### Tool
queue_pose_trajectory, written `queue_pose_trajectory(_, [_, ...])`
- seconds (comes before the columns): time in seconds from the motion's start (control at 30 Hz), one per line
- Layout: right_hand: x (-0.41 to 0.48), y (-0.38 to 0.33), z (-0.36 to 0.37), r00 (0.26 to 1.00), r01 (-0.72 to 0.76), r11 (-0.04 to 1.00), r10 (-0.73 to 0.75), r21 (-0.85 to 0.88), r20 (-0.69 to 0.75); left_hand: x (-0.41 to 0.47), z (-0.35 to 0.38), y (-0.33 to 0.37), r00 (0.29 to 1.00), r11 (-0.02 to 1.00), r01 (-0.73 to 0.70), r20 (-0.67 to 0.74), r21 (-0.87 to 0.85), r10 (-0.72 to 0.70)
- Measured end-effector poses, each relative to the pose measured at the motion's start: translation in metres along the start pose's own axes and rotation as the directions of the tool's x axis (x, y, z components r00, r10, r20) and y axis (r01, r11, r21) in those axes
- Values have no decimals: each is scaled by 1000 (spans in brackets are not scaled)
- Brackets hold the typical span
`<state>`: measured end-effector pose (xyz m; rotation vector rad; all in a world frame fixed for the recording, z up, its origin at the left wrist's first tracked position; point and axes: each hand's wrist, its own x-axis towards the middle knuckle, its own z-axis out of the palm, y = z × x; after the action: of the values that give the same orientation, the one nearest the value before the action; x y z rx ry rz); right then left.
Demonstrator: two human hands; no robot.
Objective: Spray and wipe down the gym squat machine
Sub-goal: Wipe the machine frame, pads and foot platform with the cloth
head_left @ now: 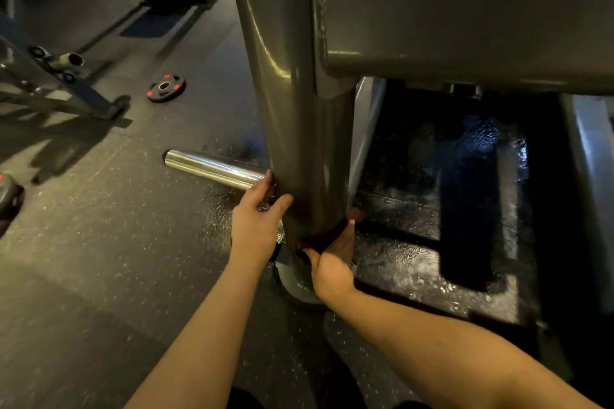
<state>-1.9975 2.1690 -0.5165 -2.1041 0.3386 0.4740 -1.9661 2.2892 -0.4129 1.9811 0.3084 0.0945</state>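
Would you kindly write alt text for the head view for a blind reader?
A right hand wraps a dark cloth round the base of the squat machine's grey upright post, which the left hand grips above; a chrome peg juts out leftward.

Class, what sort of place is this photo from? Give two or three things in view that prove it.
Most likely a gym. A round black weight plate with red marks lies on the dark speckled rubber floor, and a shiny chrome peg juts out at the thick grey metal post.

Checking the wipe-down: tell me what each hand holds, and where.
The right hand pinches a cloth against the post near its foot; left hand clasps the post just above.
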Motion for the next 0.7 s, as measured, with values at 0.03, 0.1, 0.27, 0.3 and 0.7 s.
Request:
queue_pose_trajectory(0.03, [2,2,4,999,-10,994,14,106,-40,-2,3,-4,1000,1000,-5,-11,9,6])
queue_pose_trajectory(0.1, [4,-3,4,988,52,966,-13,254,-153,-6,7,-9,1000,999,-5,-14,37,5])
queue_pose_trajectory(0.27, [15,-34,-24,929,284,933,-210,221,-306,-3,5,-14,1000,1000,-11,-12,19,11])
queue_pose_trajectory(0.3, [20,-36,-30,930,300,934,-240,197,-277,0,4,-14,1000,1000,-10,-18,-22,10])
queue_pose_trajectory(0.7, [30,46,35,991,126,992,-126,7,47,6,3,-22,999,996,-44,-12,-77,44])
